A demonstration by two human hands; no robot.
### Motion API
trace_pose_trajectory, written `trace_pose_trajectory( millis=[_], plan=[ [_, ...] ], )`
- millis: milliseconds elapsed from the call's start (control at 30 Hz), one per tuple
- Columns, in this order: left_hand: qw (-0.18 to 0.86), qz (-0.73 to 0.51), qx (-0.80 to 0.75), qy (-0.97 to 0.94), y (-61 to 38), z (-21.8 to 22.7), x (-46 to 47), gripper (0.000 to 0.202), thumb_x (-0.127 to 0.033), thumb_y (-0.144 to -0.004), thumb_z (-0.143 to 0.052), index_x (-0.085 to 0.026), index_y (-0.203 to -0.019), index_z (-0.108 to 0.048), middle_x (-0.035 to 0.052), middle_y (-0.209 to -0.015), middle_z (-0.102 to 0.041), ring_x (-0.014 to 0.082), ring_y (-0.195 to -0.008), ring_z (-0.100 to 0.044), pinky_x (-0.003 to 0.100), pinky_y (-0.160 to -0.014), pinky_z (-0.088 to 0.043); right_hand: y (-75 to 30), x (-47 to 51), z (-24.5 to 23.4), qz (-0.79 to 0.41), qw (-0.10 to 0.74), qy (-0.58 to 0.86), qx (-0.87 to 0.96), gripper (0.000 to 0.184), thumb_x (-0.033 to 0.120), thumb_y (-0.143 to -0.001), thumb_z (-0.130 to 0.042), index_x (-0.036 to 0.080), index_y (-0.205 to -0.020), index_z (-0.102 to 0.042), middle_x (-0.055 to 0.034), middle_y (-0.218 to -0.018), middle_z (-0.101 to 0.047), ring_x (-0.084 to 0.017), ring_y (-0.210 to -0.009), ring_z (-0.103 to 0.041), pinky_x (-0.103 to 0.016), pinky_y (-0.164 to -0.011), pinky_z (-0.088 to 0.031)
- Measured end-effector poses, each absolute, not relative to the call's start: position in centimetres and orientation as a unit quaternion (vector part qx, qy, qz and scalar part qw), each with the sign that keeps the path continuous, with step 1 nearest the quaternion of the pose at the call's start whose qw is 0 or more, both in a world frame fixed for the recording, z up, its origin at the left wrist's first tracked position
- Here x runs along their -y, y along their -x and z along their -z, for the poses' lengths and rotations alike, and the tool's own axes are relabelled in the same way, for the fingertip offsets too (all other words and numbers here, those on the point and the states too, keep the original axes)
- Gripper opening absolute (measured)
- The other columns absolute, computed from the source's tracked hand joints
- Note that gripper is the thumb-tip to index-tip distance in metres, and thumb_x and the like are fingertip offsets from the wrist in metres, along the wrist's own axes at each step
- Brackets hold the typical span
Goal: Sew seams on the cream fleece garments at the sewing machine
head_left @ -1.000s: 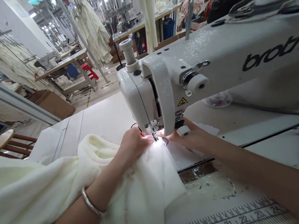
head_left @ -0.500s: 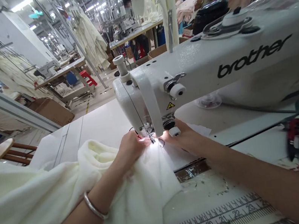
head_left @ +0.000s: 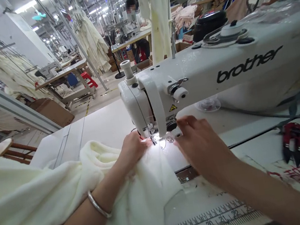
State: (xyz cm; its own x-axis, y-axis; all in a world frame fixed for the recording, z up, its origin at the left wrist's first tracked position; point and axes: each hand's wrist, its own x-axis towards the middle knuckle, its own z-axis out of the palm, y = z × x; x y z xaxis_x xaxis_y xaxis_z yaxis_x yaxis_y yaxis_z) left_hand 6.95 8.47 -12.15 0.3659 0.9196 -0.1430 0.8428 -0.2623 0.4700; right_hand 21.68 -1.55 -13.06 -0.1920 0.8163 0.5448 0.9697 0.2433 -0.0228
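Observation:
A cream fabric (head_left: 161, 179) lies under the needle area of a white sewing machine (head_left: 195, 72) and drapes off to the left. My left hand (head_left: 134, 146) is closed on the fabric beside the presser foot (head_left: 153, 139), with a small red spot showing at its fingertips. On the other side of the needle, my right hand (head_left: 200, 138) has curled fingers close to the white knob (head_left: 177, 133) and black disc (head_left: 171, 125) at the machine head. Its fingertips are partly hidden there, so what they hold cannot be made out. The lamp lights the needle plate brightly.
Red-handled thread snips (head_left: 293, 142) lie right of my forearm. A ruler strip (head_left: 211, 221) runs along the table's front edge. A clear plastic spool (head_left: 208, 104) sits under the machine arm. A wooden stool (head_left: 9, 147) stands left; a person (head_left: 134, 19) sits at another machine behind.
My right hand has drawn back from beside the needle, towards me and to the right, and its back now shows. My left hand stays on the fabric. The view has shifted slightly.

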Motion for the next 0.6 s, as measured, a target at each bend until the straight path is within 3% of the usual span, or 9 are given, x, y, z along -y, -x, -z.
trace_pose_trajectory(
  millis=[133,267,467,600],
  plan=[
    [0.233,-0.076,-0.556,-0.794,-6.9,12.3,-8.5,0.025,-0.026,-0.068,-0.053,-0.018,-0.049,-0.039,-0.004,-0.046,-0.037,0.0097,-0.049,-0.033,0.024,-0.05,-0.026,-19.0,3.7,13.4,0.154,0.256,0.48,0.825,0.03,-0.01,-0.063,-0.049,0.01,-0.081,-0.063,-0.0083,-0.079,-0.061,-0.022,-0.073,-0.056,-0.032,-0.059,-0.05],
    [0.228,-0.071,-0.549,-0.801,-6.8,12.3,-8.4,0.019,-0.024,-0.071,-0.051,-0.017,-0.054,-0.047,-0.0022,-0.051,-0.045,0.0107,-0.053,-0.041,0.023,-0.053,-0.029,-18.1,3.5,14.2,0.15,0.247,0.472,0.833,0.032,-0.009,-0.064,-0.044,0.012,-0.08,-0.062,-0.0071,-0.083,-0.064,-0.02,-0.07,-0.056,-0.028,-0.048,-0.046],
    [0.205,-0.075,-0.542,-0.812,-6.8,12.9,-8.4,0.015,-0.027,-0.073,-0.051,-0.016,-0.072,-0.061,0.0045,-0.071,-0.064,0.0159,-0.065,-0.054,0.026,-0.061,-0.035,-19.5,5.2,14.4,0.138,0.262,0.5,0.814,0.031,-0.007,-0.071,-0.041,0.013,-0.083,-0.061,-0.0087,-0.093,-0.065,-0.02,-0.079,-0.057,-0.03,-0.057,-0.051],
    [0.187,-0.082,-0.538,-0.818,-6.7,13.4,-8.3,0.017,-0.027,-0.074,-0.049,-0.017,-0.078,-0.062,0.0062,-0.079,-0.067,0.0183,-0.071,-0.057,0.027,-0.065,-0.037,-19.8,5.7,14.5,0.133,0.259,0.499,0.816,0.033,-0.006,-0.075,-0.038,0.012,-0.087,-0.063,-0.0098,-0.098,-0.066,-0.021,-0.086,-0.059,-0.03,-0.061,-0.054]
  ],
)
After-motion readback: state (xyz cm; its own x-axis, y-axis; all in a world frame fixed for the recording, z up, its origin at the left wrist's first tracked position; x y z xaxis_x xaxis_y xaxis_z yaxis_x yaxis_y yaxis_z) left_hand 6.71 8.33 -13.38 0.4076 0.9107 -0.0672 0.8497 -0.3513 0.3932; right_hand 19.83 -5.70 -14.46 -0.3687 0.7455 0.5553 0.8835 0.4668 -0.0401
